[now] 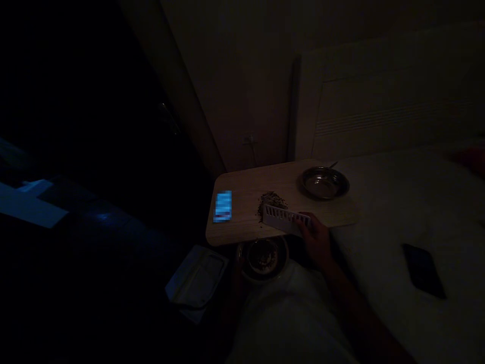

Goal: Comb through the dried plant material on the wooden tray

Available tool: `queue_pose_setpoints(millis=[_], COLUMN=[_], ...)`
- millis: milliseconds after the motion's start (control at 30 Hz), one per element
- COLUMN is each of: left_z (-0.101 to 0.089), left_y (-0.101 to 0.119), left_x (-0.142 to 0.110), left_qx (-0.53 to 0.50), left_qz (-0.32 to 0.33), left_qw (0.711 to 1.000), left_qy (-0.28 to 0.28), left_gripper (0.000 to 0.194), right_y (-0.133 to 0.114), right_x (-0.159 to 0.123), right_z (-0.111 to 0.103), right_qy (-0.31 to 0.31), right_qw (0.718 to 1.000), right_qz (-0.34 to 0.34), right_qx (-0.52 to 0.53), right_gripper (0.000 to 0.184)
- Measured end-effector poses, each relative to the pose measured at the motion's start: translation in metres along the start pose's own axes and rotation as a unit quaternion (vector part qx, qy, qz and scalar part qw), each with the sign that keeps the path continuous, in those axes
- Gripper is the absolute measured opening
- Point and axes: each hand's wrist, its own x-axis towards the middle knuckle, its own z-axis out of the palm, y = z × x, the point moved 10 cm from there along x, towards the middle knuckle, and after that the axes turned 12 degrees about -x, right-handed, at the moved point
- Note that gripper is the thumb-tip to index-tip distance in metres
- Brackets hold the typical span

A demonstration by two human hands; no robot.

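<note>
Fingers of the right hand (317,241) are closed around a slotted white strip (278,220), set against dark granules (272,197) on the tabletop (244,220), seemingly for scraping. Below its near edge, apparently for catching, a bowl (281,256) is met by the left hand (239,268), whose grip cannot be told.

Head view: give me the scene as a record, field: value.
light: very dim
surface: pale wooden tabletop, rounded corners
right hand: holds white slotted flat strip, one end at pile of small dark bits
left hand: near rim of round shiny bowl by tabletop's near edge; grip too dark to tell
tabletop left: glowing blue rectangular screen
tabletop right: shallow round silver metal bowl
right of tabletop: dark rectangular slab on white cloth
</note>
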Motion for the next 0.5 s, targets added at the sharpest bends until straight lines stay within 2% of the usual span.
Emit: queue_pose_setpoints(millis=[100,300,500], left_z=[-0.003,-0.006,0.001], left_y=[-0.001,-0.008,-0.009], left_x=[0.000,0.005,0.005], left_qx=[-0.011,-0.016,-0.011], left_qz=[-0.012,-0.014,-0.020], left_qw=[1.000,1.000,1.000], left_qy=[0.015,0.004,-0.009], left_gripper=[0.048,0.049,0.051], right_y=[-0.001,-0.006,-0.008], right_x=[0.000,-0.001,-0.002], right_z=[0.005,0.013,0.020], right_qy=[-0.014,-0.047,-0.076], right_qw=[1.000,0.999,0.996], right_qz=[0.000,-0.010,-0.009], right_qx=[0.001,0.003,0.038], right_gripper=[0.026,0.025,0.023])
